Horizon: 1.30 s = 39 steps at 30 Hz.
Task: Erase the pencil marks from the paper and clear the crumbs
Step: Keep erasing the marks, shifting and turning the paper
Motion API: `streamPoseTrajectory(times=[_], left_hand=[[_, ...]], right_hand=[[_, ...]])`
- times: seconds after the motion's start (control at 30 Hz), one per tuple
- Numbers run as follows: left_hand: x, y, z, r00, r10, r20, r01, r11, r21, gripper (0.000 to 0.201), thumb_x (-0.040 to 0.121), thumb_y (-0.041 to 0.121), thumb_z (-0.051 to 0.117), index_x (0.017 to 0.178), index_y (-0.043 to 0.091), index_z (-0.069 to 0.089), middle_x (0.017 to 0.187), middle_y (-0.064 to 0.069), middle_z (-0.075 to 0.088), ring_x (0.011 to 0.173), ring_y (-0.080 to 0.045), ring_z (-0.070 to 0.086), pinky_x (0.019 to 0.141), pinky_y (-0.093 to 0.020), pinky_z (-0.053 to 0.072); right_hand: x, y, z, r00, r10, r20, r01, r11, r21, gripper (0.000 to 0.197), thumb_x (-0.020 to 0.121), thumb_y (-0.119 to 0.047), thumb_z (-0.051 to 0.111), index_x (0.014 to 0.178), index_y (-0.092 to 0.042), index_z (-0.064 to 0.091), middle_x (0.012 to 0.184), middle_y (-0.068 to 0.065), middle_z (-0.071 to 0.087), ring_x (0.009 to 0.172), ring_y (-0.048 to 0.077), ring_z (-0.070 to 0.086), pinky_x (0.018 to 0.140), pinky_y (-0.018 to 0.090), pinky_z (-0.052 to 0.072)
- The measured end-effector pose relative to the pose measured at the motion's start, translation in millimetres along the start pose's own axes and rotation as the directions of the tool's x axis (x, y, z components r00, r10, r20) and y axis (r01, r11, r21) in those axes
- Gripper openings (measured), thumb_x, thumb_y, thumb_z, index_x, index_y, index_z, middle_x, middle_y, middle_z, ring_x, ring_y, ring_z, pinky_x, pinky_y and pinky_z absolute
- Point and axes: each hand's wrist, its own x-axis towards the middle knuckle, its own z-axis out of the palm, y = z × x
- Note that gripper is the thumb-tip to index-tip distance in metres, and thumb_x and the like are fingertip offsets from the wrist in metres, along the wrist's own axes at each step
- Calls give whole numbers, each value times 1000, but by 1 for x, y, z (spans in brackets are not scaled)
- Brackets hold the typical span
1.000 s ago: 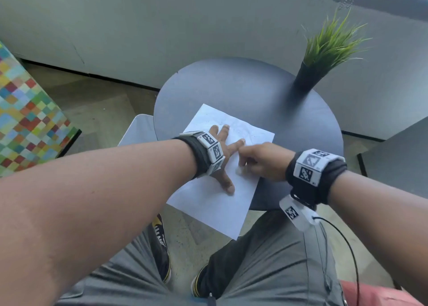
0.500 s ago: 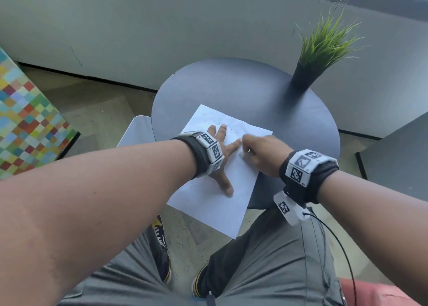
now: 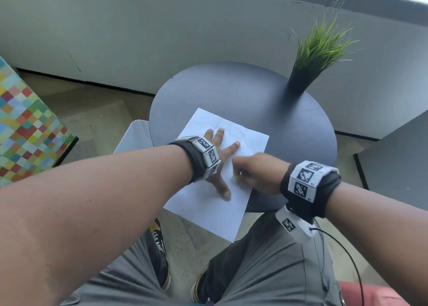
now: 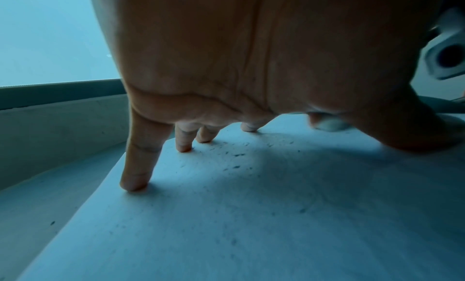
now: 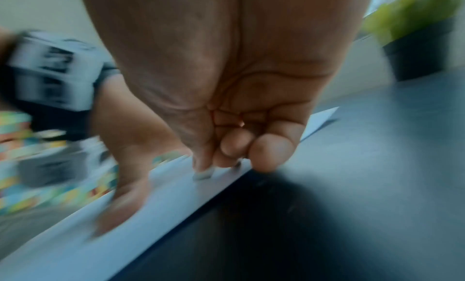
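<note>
A white sheet of paper (image 3: pixel 208 206) lies on the round dark table (image 3: pixel 254 101), its near corner hanging over the edge. My left hand (image 3: pixel 218 152) presses flat on it with fingers spread. The left wrist view shows the fingertips (image 4: pixel 133 183) planted on the paper (image 4: pixel 226 225). Dark eraser crumbs (image 4: pixel 236 156) are scattered there. My right hand (image 3: pixel 252 173), blurred by motion, pinches a small pale eraser (image 5: pixel 202 174) against the sheet beside my left thumb. The eraser (image 4: pixel 329 124) also shows past my left palm. Faint pencil marks (image 3: pixel 252 141) remain near the far right corner.
A grassy plant (image 3: pixel 319 46) in a black pot (image 3: pixel 298 78) stands at the table's far right. A white seat (image 3: pixel 134 134) sits left of the table, with a multicoloured checked surface (image 3: pixel 25 132) beyond it. Another dark tabletop (image 3: pixel 398 157) is at the right.
My right hand slid away along the paper with the eraser, then back toward me beside the left thumb. The left hand has stayed pressed on the sheet.
</note>
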Motion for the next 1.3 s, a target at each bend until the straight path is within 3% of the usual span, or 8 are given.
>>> streamPoseTrajectory(times=[0.23,0.4,0.63,0.73,0.9,1.07,1.2,1.3], left_hand=[[-8,-1,-3,1000,1,-17,-1,1000,-21,135,49,90,62,150,43,-14,160,-9,-20,147,-38,-11,110,-65,22],[-5,7,-6,980,-6,-197,-9,997,-79,95,58,91,52,131,31,34,134,-9,37,118,-36,39,83,-49,44],[-2,15,-13,999,-12,-42,11,999,-34,121,52,87,64,146,56,-5,161,-4,-8,136,-56,14,97,-65,40],[-1,17,-15,1000,-7,-23,7,1000,-16,123,49,88,65,144,58,-7,161,-6,-10,136,-58,12,100,-66,36],[3,16,-13,999,-27,-26,27,999,24,129,40,95,58,141,61,-15,161,-7,-12,132,-55,21,97,-66,37],[7,13,-11,999,-20,-29,20,1000,-8,133,26,98,53,135,65,-16,161,-6,-14,132,-57,18,93,-70,36],[7,15,-12,999,-17,-44,19,999,37,130,36,97,54,138,61,-18,160,-8,-15,132,-59,19,93,-71,35],[4,15,-13,999,-28,-31,28,999,28,128,39,96,56,138,62,-16,161,-7,-16,135,-59,14,93,-75,32]], right_hand=[[25,44,-10,921,341,-188,-293,925,244,18,92,-38,57,99,-22,55,95,1,62,88,23,55,74,31,42],[20,41,-10,963,253,-93,-227,948,225,17,91,-42,56,96,-26,52,87,-6,61,82,20,58,73,33,46],[10,43,-4,971,192,-140,-165,969,183,12,92,-38,56,99,-28,54,86,-4,61,81,22,57,77,34,49],[2,29,-6,1000,14,-12,-12,996,92,9,93,-35,58,94,-27,54,77,-12,56,78,17,54,72,24,43],[12,49,-9,930,289,-225,-275,957,93,13,90,-36,54,92,-23,52,88,2,60,85,27,57,76,37,50],[3,16,-1,999,-32,7,31,997,66,14,91,-30,57,105,-27,55,92,-6,61,88,21,57,81,33,47],[13,37,-10,937,277,-213,-267,961,78,10,91,-34,52,95,-26,49,92,4,59,87,29,58,75,35,50],[8,15,4,994,67,-82,-63,997,53,11,93,-29,51,103,-27,48,90,-2,57,85,24,56,78,35,49]])
